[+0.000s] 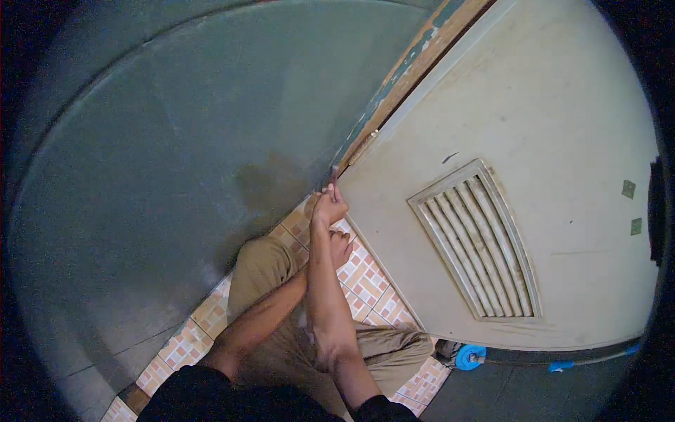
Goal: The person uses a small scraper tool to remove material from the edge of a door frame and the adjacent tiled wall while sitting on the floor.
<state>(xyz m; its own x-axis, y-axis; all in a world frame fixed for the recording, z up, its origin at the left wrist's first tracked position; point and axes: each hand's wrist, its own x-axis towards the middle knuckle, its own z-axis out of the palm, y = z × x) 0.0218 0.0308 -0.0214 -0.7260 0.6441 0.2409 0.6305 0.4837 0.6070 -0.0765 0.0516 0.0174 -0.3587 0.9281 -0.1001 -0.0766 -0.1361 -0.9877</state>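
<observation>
My right hand [329, 208] reaches up to the foot of the door frame [394, 98], its fingers closed round a slim tool [335, 180] with a dark reddish handle and a greyish end. That end is at the frame's lower part, where it meets the green-grey wall; its exact kind is too small to tell. My left arm crosses beneath the right one. Near the door's lower edge, my left hand [342, 247] has its fingers curled, and what they hold, if anything, is hidden. The frame's paint is peeling, with bare wood showing.
A cream door [548, 126] with a slatted vent [478, 246] stands at right. The green-grey wall [190, 141] fills the left. My folded legs [264, 271] rest on patterned floor tiles [369, 271]. A blue round object [470, 356] lies by the door's bottom corner.
</observation>
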